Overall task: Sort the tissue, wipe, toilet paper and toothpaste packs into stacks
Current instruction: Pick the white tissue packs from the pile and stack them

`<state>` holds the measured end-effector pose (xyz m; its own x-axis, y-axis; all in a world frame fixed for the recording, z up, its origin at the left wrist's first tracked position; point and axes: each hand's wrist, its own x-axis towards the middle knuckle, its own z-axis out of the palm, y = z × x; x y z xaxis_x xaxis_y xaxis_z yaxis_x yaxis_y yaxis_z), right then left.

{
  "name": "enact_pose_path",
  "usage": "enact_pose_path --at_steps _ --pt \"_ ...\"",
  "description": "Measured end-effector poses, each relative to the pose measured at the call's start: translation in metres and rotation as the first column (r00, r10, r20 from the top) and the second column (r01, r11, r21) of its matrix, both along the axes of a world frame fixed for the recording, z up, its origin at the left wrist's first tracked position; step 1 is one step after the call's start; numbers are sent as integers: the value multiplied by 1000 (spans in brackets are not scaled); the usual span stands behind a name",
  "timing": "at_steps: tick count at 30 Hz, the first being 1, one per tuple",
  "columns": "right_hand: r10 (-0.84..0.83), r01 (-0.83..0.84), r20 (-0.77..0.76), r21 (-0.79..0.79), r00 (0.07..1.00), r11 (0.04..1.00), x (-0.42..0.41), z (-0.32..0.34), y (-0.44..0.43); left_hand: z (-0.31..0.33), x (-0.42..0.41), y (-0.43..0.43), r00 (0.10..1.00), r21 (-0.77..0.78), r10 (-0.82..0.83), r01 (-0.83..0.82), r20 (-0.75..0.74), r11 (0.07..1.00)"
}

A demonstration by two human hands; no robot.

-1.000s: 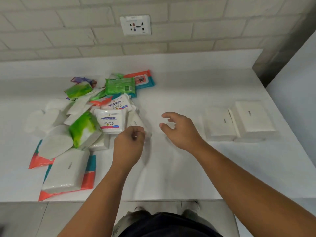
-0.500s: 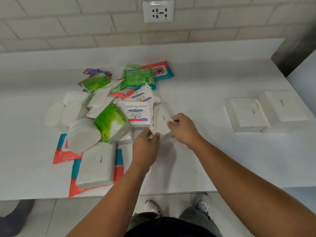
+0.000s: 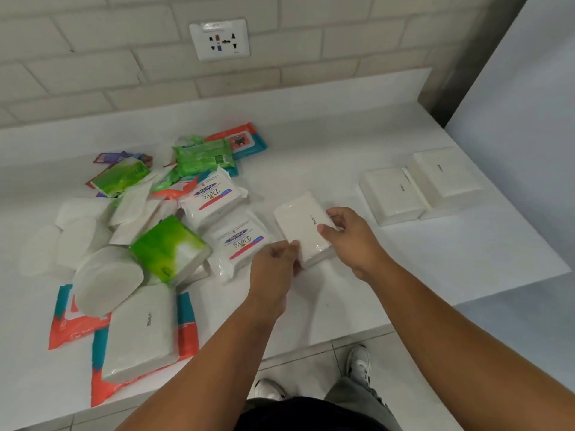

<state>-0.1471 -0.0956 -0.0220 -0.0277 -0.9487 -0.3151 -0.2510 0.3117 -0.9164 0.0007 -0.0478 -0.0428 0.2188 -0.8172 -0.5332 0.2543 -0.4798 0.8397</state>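
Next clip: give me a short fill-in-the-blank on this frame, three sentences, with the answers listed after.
1. The held pack, gripped by the left hand and the right hand, is plain ____ in colour.
2. In all, ____ Dove packs show, both on the person's left of the held pack.
3. The set-aside white packs lie on the counter to the person's ____ of the held pack.
Missing words: white; two; right.

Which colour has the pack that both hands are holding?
The pack is plain white with small dark print; the head view shows it best.
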Motion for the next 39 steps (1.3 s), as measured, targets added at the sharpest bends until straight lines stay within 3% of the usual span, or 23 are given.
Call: enact_pose_path --at_steps 6,14,18,23,25,28,32,35,39 --pt "-73 80 75 -97 995 992 -44 16 -2 23 -36 -28 989 -105 -115 125 93 987" --pt "-116 75 -137 -274 984 959 -112 51 -34 58 -98 -75 973 -166 -228 229 23 959" --pt "-188 83 -293 -336 938 938 -149 61 -52 62 -129 -101 983 -119 -177 180 39 976" --pt "-321 133 -358 -460 877 878 -204 60 -74 50 -158 -123 973 -23 -199 203 118 979" --pt "-293 145 -362 -382 885 912 -224 55 -85 46 -165 -125 957 -3 -205 210 206 978" --pt "-144 104 -326 -139 934 985 -249 47 -101 37 -173 -125 924 3 -196 206 328 978" --pt "22 -15 -103 74 994 997 -265 33 -109 32 -176 -127 889 45 -219 219 402 975" --pt "18 -23 34 140 999 990 -271 24 -111 32 -182 -127 913 91 -267 251 309 964" --pt "14 -24 57 176 998 984 -272 19 -117 31 -190 -127 914 88 -281 267 294 960"
